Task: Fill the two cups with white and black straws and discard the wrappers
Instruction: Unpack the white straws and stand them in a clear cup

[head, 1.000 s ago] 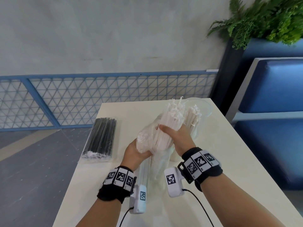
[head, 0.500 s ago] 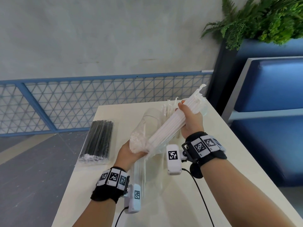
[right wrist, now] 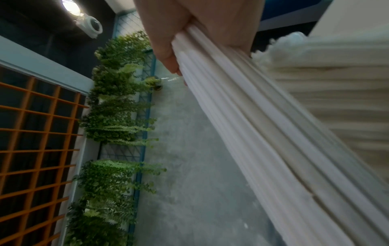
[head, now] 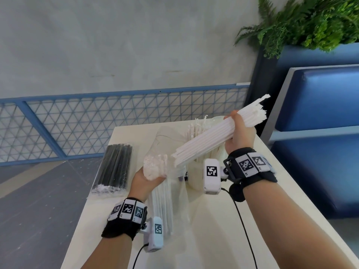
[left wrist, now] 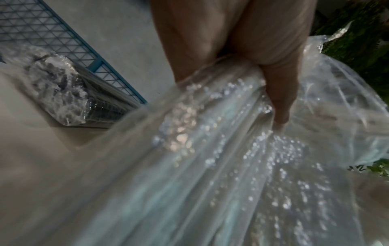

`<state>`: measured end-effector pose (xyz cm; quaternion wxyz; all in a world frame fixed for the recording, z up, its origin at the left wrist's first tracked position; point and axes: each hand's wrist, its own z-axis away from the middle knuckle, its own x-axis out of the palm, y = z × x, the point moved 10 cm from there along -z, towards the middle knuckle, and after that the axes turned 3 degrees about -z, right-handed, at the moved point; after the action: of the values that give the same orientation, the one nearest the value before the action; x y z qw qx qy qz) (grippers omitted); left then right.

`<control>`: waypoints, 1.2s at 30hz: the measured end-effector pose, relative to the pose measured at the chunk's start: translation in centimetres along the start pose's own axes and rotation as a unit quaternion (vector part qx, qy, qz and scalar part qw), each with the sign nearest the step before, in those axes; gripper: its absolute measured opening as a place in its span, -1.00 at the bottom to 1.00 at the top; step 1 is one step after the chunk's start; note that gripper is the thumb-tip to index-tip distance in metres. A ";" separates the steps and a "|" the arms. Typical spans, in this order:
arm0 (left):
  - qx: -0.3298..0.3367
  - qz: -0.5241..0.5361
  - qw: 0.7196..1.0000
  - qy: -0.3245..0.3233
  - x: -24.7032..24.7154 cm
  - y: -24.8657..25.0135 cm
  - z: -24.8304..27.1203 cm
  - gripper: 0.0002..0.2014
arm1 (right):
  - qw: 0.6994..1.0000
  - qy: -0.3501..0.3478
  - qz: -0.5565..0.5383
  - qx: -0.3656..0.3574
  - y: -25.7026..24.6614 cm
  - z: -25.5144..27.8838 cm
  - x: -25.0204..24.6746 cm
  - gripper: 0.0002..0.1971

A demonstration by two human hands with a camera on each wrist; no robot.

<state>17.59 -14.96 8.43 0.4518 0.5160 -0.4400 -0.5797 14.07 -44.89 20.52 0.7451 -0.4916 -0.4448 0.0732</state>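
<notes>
My right hand grips a bundle of white straws near its upper end and holds it tilted above the table; the right wrist view shows the same white straws running out of my fist. My left hand holds the crumpled end of the clear plastic wrapper, which is open and empty of that bundle. From the left wrist the wrapper fills the view. Behind the bundle, a clear cup holds some white straws. A sealed pack of black straws lies at the table's left edge.
More white straws lie on the cream table under my left hand. A blue bench stands close on the right, a blue mesh fence beyond the far edge. A planter with ferns is at the back right.
My right hand has pulled the white straw bundle up and to the right, out of the wrapper. My left hand stayed low, keeping hold of the wrapper's end.
</notes>
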 end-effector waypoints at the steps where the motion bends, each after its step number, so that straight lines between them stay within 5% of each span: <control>1: -0.003 0.002 1.000 0.009 -0.1 0.0 0.0 -0.54 | 1.000 0.003 0.002 -0.022 -1.1 -0.1 -0.1 -0.91; 3: -0.001 0.006 1.000 0.016 -0.2 0.4 0.1 -0.62 | 0.997 0.000 0.008 -0.080 -3.7 0.0 0.2 -0.95; 7: 0.009 0.011 1.000 0.024 0.1 0.7 0.2 -0.62 | 0.981 -0.014 0.067 -0.179 -7.1 0.0 1.2 -0.69; 13: 0.009 0.020 0.999 0.025 0.8 0.6 0.0 -0.56 | 0.935 -0.056 0.297 -0.184 -3.5 0.1 3.0 -0.58; 18: 0.012 0.033 0.999 0.012 1.5 1.1 0.3 -0.55 | 0.908 -0.127 0.293 -0.269 -2.5 1.3 4.0 -0.50; 23: 0.010 0.062 0.998 0.016 1.2 1.0 0.3 -0.56 | 0.822 -0.211 0.405 -0.339 -0.3 1.8 6.0 -0.78; 36: 0.017 0.071 0.997 0.004 1.8 0.6 0.4 -0.57 | 0.734 -0.253 0.532 -0.337 4.7 1.9 5.3 -0.68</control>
<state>17.15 -16.82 8.64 0.4848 0.4935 -0.4832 -0.5367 17.39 -38.40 20.17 0.2298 -0.8303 -0.2782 0.4248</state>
